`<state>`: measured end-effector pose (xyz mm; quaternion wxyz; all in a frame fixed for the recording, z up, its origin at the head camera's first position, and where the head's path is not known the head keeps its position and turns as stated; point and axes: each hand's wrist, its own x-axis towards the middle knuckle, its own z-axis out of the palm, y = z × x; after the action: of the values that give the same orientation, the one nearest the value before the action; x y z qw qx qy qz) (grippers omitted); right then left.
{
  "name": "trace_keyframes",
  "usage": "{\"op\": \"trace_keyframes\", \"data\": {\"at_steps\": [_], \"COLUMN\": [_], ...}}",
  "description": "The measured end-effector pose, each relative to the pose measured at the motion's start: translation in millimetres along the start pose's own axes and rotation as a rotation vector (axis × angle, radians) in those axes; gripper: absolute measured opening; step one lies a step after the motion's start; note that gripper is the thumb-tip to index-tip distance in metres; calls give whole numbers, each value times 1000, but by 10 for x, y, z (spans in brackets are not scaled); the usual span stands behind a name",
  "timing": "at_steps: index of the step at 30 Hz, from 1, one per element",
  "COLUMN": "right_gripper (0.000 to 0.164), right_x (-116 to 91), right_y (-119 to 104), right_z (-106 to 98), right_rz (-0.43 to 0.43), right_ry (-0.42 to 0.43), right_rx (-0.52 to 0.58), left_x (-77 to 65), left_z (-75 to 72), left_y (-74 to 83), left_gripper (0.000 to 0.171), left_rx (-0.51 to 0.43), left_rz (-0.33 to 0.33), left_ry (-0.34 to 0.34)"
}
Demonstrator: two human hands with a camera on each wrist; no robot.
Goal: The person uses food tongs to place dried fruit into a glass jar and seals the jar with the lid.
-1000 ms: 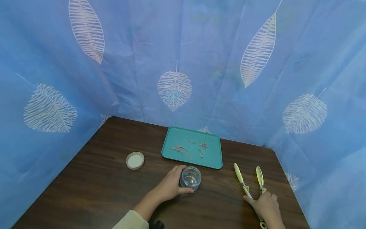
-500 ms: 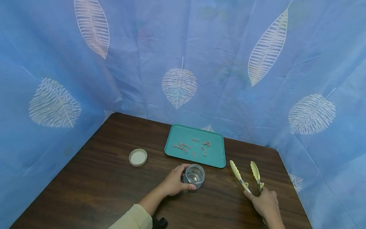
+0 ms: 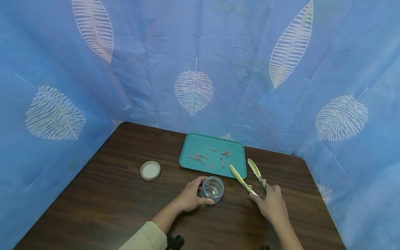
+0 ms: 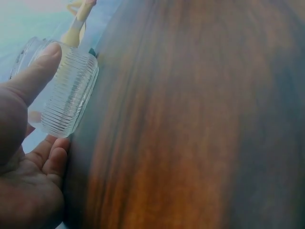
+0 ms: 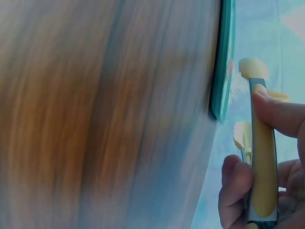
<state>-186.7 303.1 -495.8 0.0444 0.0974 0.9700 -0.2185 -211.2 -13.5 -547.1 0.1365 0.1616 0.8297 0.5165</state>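
Observation:
My left hand (image 3: 191, 197) grips a clear glass jar (image 3: 213, 189) from its left side, thumb at the front and fingers behind. In the left wrist view the jar's ribbed wall (image 4: 71, 98) shows beside the thumb. The jar stands uncovered on the table. My right hand (image 3: 272, 205) holds a pair of cream-tipped tongs (image 5: 263, 157), whose two arms are spread apart. Their tips are near the right front corner of a teal tray (image 3: 190, 142). Several pinkish, worm-like strips (image 3: 222, 162) lie scattered on that tray, apart from the tongs.
A round lid (image 3: 150, 170) with a white inside lies on the dark wooden table (image 3: 103, 194), left of the jar. Blue cloth (image 3: 150, 69) printed with white leaves hangs behind the table and along both sides.
My right hand has carried the spread tongs leftward and forward, from the table's right side to the tray's corner. My left hand still holds the jar at the same spot.

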Motion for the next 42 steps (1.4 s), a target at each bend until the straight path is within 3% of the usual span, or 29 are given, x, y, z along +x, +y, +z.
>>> {"op": "trace_keyframes", "data": {"at_steps": [8, 15, 42], "right_gripper": [77, 66, 57], "right_x": [30, 64, 87], "right_y": [-239, -337, -386], "right_z": [111, 141, 182], "right_rz": [-81, -102, -107], "right_ry": [3, 27, 15], "right_rx": [-65, -96, -93], "left_x": [12, 21, 33], "left_z": [1, 3, 7], "left_y": [19, 10, -20], "left_gripper": [89, 90, 88], "left_rx": [3, -4, -31], "left_rz": [-16, -17, -25], "left_ry": [5, -1, -12]}}
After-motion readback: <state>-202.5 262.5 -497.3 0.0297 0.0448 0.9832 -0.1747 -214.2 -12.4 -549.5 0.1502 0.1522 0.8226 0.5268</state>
